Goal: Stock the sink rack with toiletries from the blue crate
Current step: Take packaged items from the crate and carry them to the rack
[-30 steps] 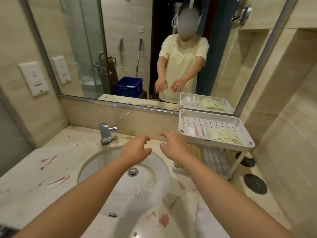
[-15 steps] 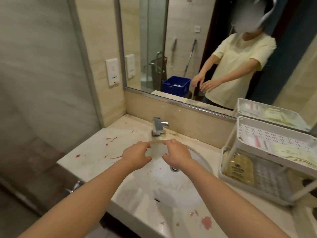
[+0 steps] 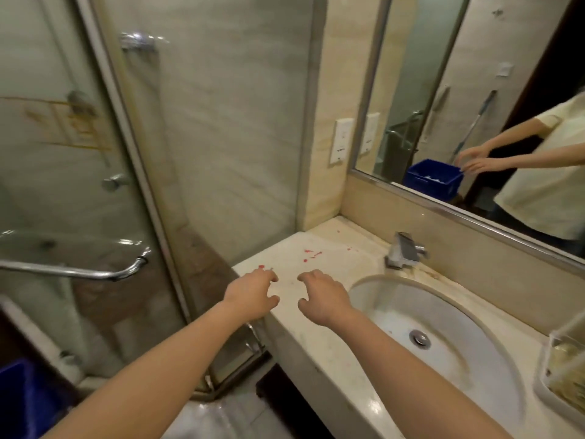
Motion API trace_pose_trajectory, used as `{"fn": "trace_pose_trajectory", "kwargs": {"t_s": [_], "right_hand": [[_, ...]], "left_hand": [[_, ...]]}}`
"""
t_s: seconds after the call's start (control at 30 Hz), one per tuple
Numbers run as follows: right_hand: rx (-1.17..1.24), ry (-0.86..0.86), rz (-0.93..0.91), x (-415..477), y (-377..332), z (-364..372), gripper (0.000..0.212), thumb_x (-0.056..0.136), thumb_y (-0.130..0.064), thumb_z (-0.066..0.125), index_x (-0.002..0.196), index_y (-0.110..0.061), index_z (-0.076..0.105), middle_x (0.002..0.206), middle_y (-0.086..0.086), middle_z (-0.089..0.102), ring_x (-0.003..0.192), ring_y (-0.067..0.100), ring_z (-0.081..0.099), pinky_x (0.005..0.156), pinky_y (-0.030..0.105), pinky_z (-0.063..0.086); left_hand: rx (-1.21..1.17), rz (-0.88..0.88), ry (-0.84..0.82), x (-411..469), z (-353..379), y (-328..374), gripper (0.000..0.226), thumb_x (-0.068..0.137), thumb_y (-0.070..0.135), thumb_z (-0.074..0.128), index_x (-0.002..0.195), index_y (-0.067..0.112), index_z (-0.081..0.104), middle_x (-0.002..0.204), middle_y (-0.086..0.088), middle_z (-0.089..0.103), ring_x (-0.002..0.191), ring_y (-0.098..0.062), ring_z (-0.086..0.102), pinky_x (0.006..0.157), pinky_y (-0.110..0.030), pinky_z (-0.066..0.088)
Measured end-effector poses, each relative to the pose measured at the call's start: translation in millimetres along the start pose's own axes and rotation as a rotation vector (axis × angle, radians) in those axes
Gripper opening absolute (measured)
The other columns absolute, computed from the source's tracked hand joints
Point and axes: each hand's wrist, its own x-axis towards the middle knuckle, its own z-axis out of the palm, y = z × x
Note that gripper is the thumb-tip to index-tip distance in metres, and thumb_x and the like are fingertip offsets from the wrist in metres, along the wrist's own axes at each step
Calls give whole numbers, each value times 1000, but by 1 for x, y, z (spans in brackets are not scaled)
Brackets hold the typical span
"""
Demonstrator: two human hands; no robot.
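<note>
My left hand [image 3: 251, 296] and my right hand [image 3: 324, 297] hover side by side over the left end of the stained counter [image 3: 316, 264], fingers loosely curled, holding nothing. A corner of the blue crate [image 3: 22, 394] shows at the bottom left on the floor; its reflection appears in the mirror [image 3: 474, 90]. Only the left edge of the white sink rack [image 3: 560, 365] is in view at the far right, with yellowish packets on its lower tier.
A round basin [image 3: 443, 327] with a chrome tap [image 3: 403, 251] lies to the right of my hands. A glass shower door [image 3: 79, 153] with a chrome handle bar [image 3: 79, 272] stands to the left. A wall socket plate [image 3: 342, 141] sits beside the mirror.
The view has swung left: the rack has slid nearly out of frame, while the shower door and the crate's corner have come in. Both empty hands moved from over the basin to the counter's left end.
</note>
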Motion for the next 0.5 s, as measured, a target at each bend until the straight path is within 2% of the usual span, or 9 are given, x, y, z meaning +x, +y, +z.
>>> {"fn": "trace_pose_trajectory", "kwargs": {"t_s": [0.33,0.5], "right_hand": [[-13,-53,-262,31,-136,33,55,89,-29,53,143,-22,43,140,3,48,126,26,48,101,39,43],[-17,-92,-401,35,-205,55,53,88,-30,53,140,-22,45,137,4,49,126,27,49,101,43,43]], "left_hand": [[-22,-246,57,-73,-21,-131,49,90,45,58,135,30,47,131,5,53,115,-17,56,93,-37,49],[-61,-388,104,-119,-29,-187,49,89,44,60,134,29,48,132,4,53,120,-17,54,96,-36,47]]}}
